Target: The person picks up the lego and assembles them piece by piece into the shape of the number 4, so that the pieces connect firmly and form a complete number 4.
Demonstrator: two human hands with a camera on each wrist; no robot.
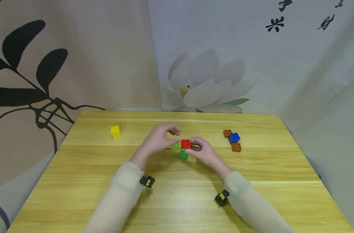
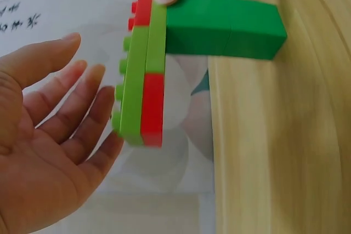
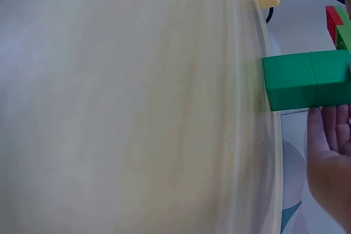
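Note:
A toy-block assembly stands in the middle of the head view. Its upper part joins a red block [image 1: 185,144] and lime green blocks [image 2: 137,64], with another red block [image 2: 152,108] under the lime at the left end. Two dark green blocks [image 2: 225,26] form a stem beneath. My right hand [image 1: 205,151] pinches the assembly at its right end, its thumb on the lime layer just above the stem in the left wrist view. My left hand [image 1: 160,138] is at the left end with fingers spread and relaxed, beside the lime studs.
Toward the back left of the wooden table [image 1: 177,200] is a yellow block [image 1: 116,131]. On the right, a blue block [image 1: 234,138] sits between two brown blocks, one behind [image 1: 227,133] and one in front [image 1: 236,147]. A printed curtain hangs behind the table.

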